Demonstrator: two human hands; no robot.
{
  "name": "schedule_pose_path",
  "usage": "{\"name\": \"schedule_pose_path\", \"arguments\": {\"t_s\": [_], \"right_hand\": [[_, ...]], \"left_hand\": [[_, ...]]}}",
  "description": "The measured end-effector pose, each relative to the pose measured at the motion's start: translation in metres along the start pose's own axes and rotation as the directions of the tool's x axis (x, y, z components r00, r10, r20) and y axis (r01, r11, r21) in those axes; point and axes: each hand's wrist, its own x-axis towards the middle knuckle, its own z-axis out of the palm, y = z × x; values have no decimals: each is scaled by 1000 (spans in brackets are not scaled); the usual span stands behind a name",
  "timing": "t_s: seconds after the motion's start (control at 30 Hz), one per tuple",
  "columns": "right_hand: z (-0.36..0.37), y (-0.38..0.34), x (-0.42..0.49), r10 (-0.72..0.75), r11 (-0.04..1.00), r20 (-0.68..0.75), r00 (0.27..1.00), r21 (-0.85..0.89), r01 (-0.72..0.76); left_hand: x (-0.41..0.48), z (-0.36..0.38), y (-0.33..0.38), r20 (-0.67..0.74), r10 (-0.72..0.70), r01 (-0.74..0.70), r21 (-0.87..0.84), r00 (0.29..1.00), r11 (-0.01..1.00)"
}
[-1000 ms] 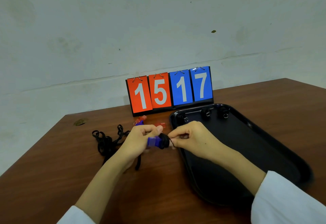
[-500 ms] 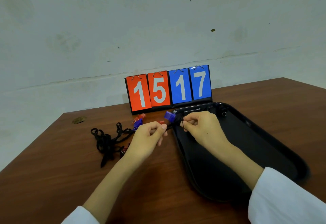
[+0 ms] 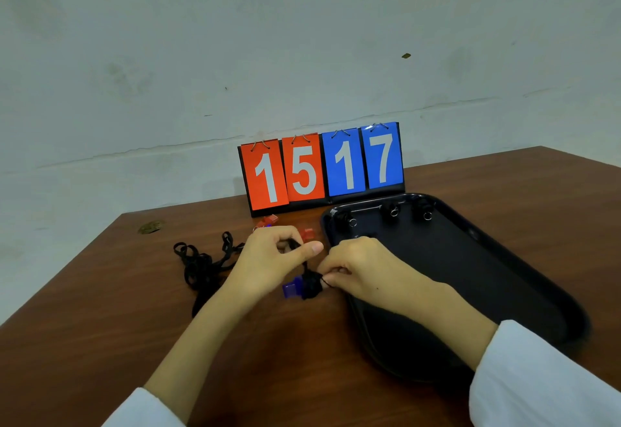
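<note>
Blue whistle (image 3: 291, 287) sits low between the two hands on my feed, over the brown table (image 3: 100, 325) and just left of the black tray (image 3: 470, 265). I can't tell from here if it's resting on the wood or hanging a hair above it. Its right end is buried in a fat wrap of black cord (image 3: 311, 284).

The left hand (image 3: 268, 258) is up and behind the whistle with its fingers curled in. It pinches a strand of that cord against the thumb, and the strand drops straight down into the wrap. The right hand (image 3: 366, 268) comes in from the tray side, with thumb and forefinger nipped together on the cord right at the edge of the wrap, so its fingertips are touching the bundle. The other fingers are tucked.

Other stuff: a tangle of black lanyards (image 3: 201, 265) lies left of the left hand, and a couple of red whistles (image 3: 307, 233) sit just behind it. Three cord-wrapped whistles (image 3: 391, 210) are lined up along the far end of the tray. A flip scoreboard (image 3: 322, 167) reading 15 17 stands at the back.
</note>
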Motion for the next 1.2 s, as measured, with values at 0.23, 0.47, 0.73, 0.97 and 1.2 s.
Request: {"name": "schedule_pose_path", "arguments": {"t_s": [0.23, 0.47, 0.73, 0.97, 1.2], "right_hand": [[-1, -7, 5, 166, 913, -23, 986, 381, -145], [-10, -7, 4, 480, 273, 133, 867, 917, -291], [-10, -8, 9, 467, -196, 322, 824, 946, -258], [-5, -9, 8, 433, -276, 385, 815, 917, -287], [-4, -6, 8, 450, -153, 360, 817, 933, -327]], "left_hand": [[1, -7, -5, 116, -251, 277, -379, 961, 883], [-4, 5, 8, 31, -257, 186, -774, 966, 605], [-8, 11, 17, -117, -153, 20, -729, 981, 684], [-12, 14, 21, -393, -40, -133, -403, 919, 906], [-17, 18, 21, -488, 91, -203, -182, 868, 962]]}}
